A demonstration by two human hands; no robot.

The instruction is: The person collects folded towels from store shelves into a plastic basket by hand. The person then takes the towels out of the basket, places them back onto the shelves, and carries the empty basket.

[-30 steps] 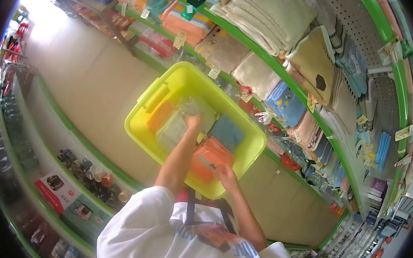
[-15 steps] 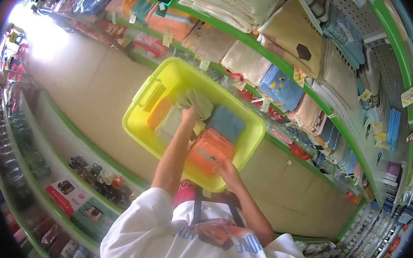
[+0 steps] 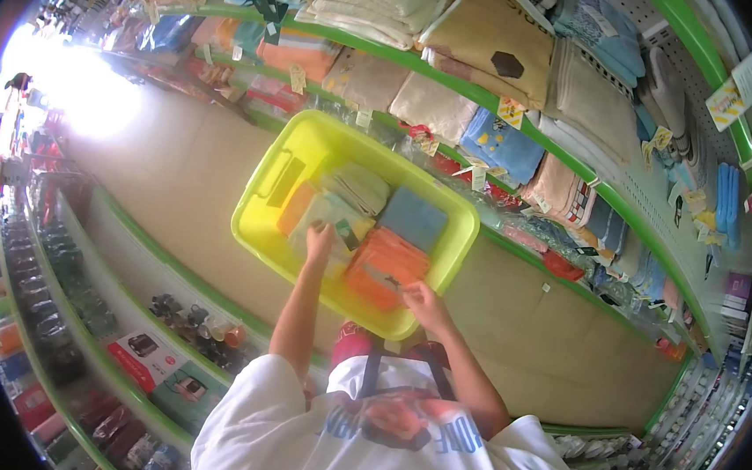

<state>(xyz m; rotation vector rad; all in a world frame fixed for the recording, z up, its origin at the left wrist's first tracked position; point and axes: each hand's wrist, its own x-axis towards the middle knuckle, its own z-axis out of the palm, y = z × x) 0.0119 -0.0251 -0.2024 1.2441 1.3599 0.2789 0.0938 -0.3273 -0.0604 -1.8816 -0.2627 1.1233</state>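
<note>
A yellow-green plastic tub (image 3: 252, 241) with folded towels inside stands in front of me. My left hand (image 3: 320, 241) is over its left half, fingers curled at a pale towel (image 3: 316, 213) with light yellow parts and a dark tag. A grey-beige towel (image 3: 358, 187) lies just behind it, and an orange-yellow towel (image 3: 295, 204) is by the left wall. My right hand (image 3: 426, 306) is at the tub's near right side, fingers pinched at the edge of a stack of orange towels (image 3: 383, 258) with a pale label. Behind that stack lies a blue towel (image 3: 413, 218).
Shelves with green edges (image 3: 364, 43) hold folded towels and price tags along the far side. Lower left, another shelf carries glassware (image 3: 197, 320) and boxed goods (image 3: 147, 358). Tan floor (image 3: 187, 167) runs between them; the aisle's left end is bright.
My left hand has let go of the grey-beige towel, which now lies flatter in the tub, and moved nearer to me onto the pale towel. My right hand has shifted slightly right.
</note>
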